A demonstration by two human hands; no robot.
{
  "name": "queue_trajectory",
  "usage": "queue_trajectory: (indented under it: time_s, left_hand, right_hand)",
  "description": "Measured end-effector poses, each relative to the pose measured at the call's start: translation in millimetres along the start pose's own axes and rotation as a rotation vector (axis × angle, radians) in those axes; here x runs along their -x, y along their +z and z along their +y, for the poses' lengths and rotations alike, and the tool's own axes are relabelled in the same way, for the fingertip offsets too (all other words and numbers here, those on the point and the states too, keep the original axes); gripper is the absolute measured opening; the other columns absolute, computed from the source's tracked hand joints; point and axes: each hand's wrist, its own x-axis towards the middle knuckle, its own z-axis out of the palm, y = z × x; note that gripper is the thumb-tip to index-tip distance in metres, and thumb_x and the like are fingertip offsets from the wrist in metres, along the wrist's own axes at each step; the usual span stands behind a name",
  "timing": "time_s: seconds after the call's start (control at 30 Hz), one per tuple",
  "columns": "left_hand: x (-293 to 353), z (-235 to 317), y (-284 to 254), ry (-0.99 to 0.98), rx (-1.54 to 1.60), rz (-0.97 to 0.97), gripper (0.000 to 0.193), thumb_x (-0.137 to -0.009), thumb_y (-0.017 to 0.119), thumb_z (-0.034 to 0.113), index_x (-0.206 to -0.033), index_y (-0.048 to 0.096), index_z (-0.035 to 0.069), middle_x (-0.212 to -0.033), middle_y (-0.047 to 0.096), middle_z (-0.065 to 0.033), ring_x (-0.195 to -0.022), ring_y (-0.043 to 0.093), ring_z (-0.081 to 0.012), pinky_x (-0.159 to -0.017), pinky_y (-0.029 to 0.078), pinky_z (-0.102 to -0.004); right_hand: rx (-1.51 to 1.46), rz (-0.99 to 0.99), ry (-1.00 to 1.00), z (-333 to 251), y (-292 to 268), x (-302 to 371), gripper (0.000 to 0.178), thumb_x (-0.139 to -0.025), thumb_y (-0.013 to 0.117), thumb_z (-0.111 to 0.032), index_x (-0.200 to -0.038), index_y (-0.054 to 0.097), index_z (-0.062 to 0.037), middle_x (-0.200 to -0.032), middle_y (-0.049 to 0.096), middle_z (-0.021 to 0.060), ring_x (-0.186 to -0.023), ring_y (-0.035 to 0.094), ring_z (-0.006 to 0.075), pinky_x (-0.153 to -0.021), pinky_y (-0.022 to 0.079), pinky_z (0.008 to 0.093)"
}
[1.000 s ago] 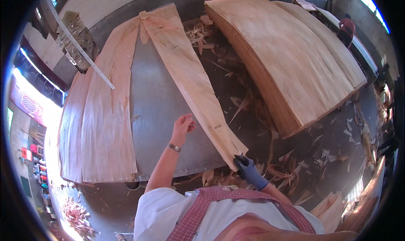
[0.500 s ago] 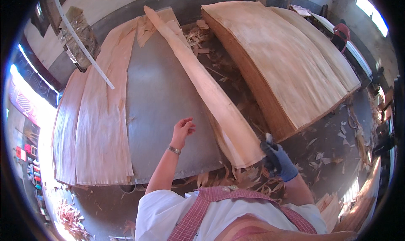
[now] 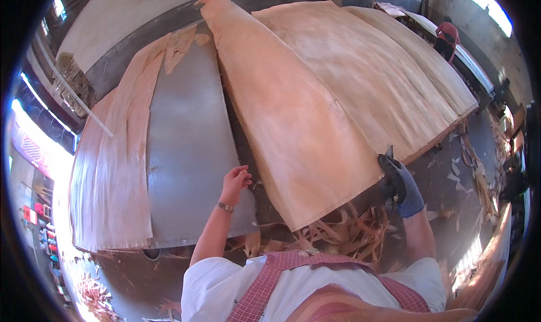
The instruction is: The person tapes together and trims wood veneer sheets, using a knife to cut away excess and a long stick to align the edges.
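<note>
A long sheet of thin wood veneer [image 3: 293, 113] slants across the middle, its far end raised near the back wall. At its near right corner my right hand [image 3: 403, 184], in a blue-grey glove, is closed on the edge. A dark pointed tip stands up from that glove; whether it is a tool or a glove finger I cannot tell. My bare left hand [image 3: 235, 184], with a metal band at the wrist, hovers over the near right part of a grey flat tabletop [image 3: 189, 130]. Its fingers are half curled, slightly apart, with nothing visible in them.
Pale veneer strips [image 3: 121, 170] lie along the table's left side. A tall veneer stack [image 3: 360, 68] stands to the right. Torn wood scraps [image 3: 344, 232] litter the floor by my body. Another person [image 3: 447, 37] bends at the far right.
The veneer sheet has swung right, off the grey top toward the stack, and spread from a narrow folded strip to a broad face. My right hand moved right and up with its corner.
</note>
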Motion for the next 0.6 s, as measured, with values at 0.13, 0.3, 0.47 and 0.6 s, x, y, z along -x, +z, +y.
queue_trajectory:
  time_s: [0.13, 0.3, 0.47, 0.6]
  left_hand:
    - [-0.3, -42.2, 70.3, -0.055, -0.235, 0.010, 0.032, -0.096, 0.058, 0.027, -0.119, 0.060, 0.006, -0.094, 0.067, -0.0054, -0.076, 0.064, -0.0133, -0.065, 0.051, -0.0286]
    - [-17.2, -181.4, 108.8, -0.129, -0.706, 0.282, 0.062, -0.088, 0.062, 0.048, -0.127, 0.054, 0.001, -0.115, 0.063, -0.0195, -0.103, 0.062, -0.0319, -0.089, 0.048, -0.0435]
    - [-14.5, -262.4, 174.1, -0.656, -0.033, 0.598, 0.105, -0.078, 0.054, 0.075, -0.150, 0.025, 0.004, -0.155, 0.027, -0.0220, -0.141, 0.030, -0.0402, -0.110, 0.028, -0.0567]
    - [-11.1, -173.7, 322.9, -0.823, 0.406, 0.239, 0.087, -0.089, 0.034, 0.074, -0.150, 0.031, 0.012, -0.153, 0.036, -0.0124, -0.138, 0.033, -0.0380, -0.104, 0.033, -0.0606]
  right_hand:
    - [-0.104, 0.009, -0.003, -4.5, -100.7, -31.9, 0.032, -0.093, 0.065, -0.042, -0.090, 0.049, -0.0142, -0.056, 0.048, -0.0019, -0.041, 0.042, 0.0073, -0.038, 0.030, 0.0235]
    - [-0.209, -0.074, 0.026, -25.1, -206.5, -67.4, 0.029, -0.093, 0.065, -0.038, -0.091, 0.046, -0.0160, -0.054, 0.045, -0.0026, -0.038, 0.038, 0.0067, -0.036, 0.028, 0.0231]
    - [-0.221, -0.061, -0.005, -27.3, -288.4, -128.1, 0.029, -0.096, 0.061, -0.040, -0.090, 0.041, -0.0195, -0.049, 0.033, -0.0070, -0.035, 0.028, 0.0052, -0.035, 0.020, 0.0239]
    - [-0.145, 0.130, -0.059, -26.7, -371.0, -168.7, 0.031, -0.094, 0.063, -0.039, -0.089, 0.041, -0.0185, -0.050, 0.035, -0.0067, -0.036, 0.032, 0.0051, -0.035, 0.022, 0.0232]
